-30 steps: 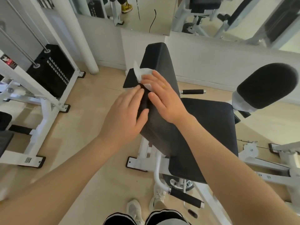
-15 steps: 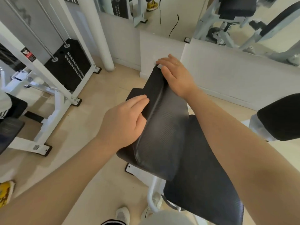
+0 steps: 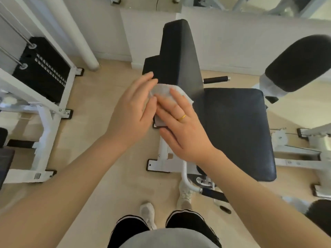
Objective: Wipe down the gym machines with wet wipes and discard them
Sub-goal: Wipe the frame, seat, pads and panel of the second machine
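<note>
A black padded backrest point(image 3: 177, 51) rises from the black seat pad point(image 3: 236, 133) of a white-framed gym machine. A white wet wipe point(image 3: 162, 88) lies at the lower left end of the backrest. My right hand point(image 3: 182, 126), with a gold ring, presses flat fingers on the wipe. My left hand point(image 3: 132, 111) is beside it with straight fingers, and its fingertips touch the wipe's left edge. Part of the wipe is hidden under both hands.
A black foam roller pad point(image 3: 300, 63) sticks out at the right. A white weight-stack machine point(image 3: 41, 68) stands at the left, next to a white pillar point(image 3: 80, 36). Low white walls with mirrors run behind. My shoes point(image 3: 148, 213) stand on the beige floor by the machine's base.
My right hand came back from the top of the backrest to its lower end, with the wipe under it. My left hand left the pad's side and met the wipe.
</note>
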{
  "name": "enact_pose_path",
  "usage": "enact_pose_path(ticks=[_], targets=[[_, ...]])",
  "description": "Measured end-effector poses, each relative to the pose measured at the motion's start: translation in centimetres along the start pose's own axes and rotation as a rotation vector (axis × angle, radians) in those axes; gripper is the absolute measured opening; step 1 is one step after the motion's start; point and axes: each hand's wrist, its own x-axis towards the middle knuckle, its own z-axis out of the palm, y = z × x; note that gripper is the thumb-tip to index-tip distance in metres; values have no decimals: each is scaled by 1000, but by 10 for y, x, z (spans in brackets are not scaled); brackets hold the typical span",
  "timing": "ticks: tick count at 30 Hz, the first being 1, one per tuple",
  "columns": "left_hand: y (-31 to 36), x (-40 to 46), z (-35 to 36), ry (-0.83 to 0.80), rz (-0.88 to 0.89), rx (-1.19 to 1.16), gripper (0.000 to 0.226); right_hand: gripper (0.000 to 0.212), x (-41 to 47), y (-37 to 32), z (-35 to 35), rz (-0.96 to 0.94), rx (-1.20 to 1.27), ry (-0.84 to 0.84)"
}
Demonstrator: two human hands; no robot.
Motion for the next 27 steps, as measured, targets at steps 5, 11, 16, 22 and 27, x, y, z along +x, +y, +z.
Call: enact_pose_path(ticks=[5, 11, 16, 22, 27], targets=[[-4, -41, 8, -132, 318, 168, 50, 64, -66, -10, 42, 62, -248, 76], [-9, -60, 16, -204, 453, 442, 56, 72, -124, 14, 95, 245, -453, 171], [-14, -82, 28, -209, 497, 459, 58, 88, -126, 17, 115, 351, -456, 281], [-20, -133, 66, -341, 445, 392, 66, 47, -116, 15, 92, 484, -182, 454], [-15, -162, 110, -444, 327, 385, 64, 22, -118, 30, 47, 751, 32, 423]])
